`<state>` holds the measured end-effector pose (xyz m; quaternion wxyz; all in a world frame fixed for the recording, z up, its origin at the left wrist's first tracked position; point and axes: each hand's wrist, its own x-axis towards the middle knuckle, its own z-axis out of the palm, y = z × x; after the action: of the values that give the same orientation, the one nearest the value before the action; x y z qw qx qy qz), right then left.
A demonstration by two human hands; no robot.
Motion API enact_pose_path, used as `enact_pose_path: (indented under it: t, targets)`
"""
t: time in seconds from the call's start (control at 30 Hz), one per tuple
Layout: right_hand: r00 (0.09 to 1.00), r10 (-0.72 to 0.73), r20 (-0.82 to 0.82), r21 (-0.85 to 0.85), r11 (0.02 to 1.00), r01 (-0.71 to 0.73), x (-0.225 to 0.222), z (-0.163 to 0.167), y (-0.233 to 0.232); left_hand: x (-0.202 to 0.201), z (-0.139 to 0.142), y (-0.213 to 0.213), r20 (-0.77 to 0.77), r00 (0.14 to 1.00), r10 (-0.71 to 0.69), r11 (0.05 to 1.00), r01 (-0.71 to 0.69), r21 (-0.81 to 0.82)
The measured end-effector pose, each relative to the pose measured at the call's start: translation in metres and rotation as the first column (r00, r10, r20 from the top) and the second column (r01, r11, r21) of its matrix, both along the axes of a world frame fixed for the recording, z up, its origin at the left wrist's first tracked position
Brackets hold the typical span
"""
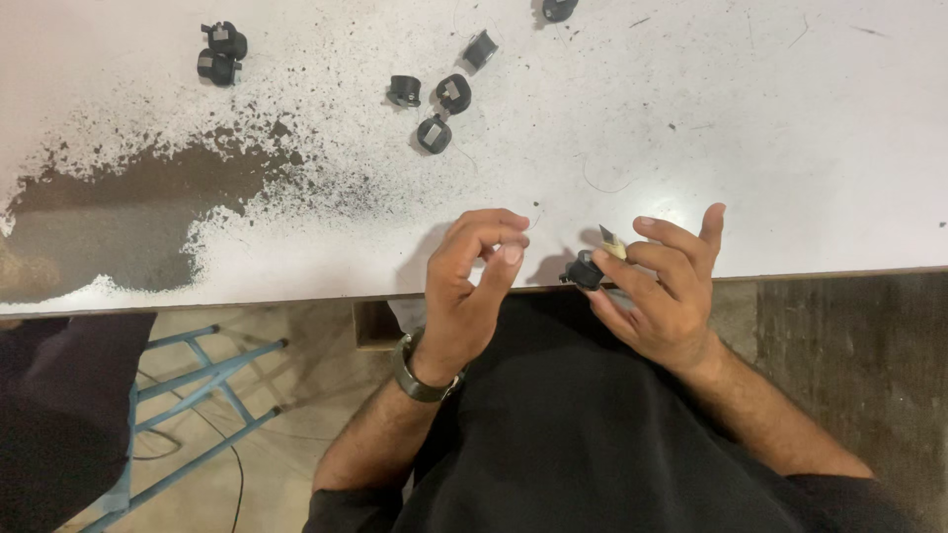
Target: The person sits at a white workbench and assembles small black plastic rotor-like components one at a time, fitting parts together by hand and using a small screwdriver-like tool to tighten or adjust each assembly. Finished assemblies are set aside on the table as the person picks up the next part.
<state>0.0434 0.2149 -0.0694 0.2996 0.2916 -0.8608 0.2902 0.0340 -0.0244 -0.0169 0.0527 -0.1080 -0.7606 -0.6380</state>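
Observation:
My right hand (664, 291) is at the near edge of the white table (770, 128) and grips a small black round part (583, 270) together with a short pale blade-like tool (612, 242). My left hand (469, 286), with a dark watch on the wrist, is just left of it, thumb and fingertips pinched together. Whether a thin wire or anything else sits in that pinch is too small to tell.
Several small black round parts (439, 99) lie further back on the table, two more at the far left (221, 54). A worn dark patch (128, 212) marks the left side. A blue metal stool frame (197, 395) stands below left.

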Motion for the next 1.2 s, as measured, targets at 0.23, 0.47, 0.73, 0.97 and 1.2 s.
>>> enact_pose_path:
  t: [0.23, 0.47, 0.73, 0.97, 1.2]
  targets:
    - [0.999, 0.002, 0.038, 0.008, 1.000, -0.002, 0.001, 0.007, -0.003, 0.003, 0.017, 0.021, -0.141, 0.984, -0.113, 0.938, 0.059, -0.341]
    - [0.981, -0.058, 0.183, 0.059, 0.997, 0.048, -0.002, 0.013, -0.006, -0.002, 0.008, 0.019, -0.341, 0.931, -0.128, 0.853, -0.072, -0.517]
    - [0.970, -0.086, 0.229, 0.064, 0.995, 0.073, -0.001, 0.009, -0.006, 0.004, -0.005, 0.013, -0.449, 0.849, -0.279, 0.736, -0.112, -0.668]
    - [0.974, -0.052, 0.222, 0.070, 0.997, 0.037, -0.003, 0.009, -0.003, -0.006, -0.005, 0.027, -0.323, 0.921, -0.220, 0.822, -0.004, -0.570]
    - [0.964, -0.072, 0.257, 0.066, 0.996, 0.057, 0.000, 0.009, -0.003, -0.005, 0.007, 0.025, -0.182, 0.981, -0.067, 0.887, -0.025, -0.462]
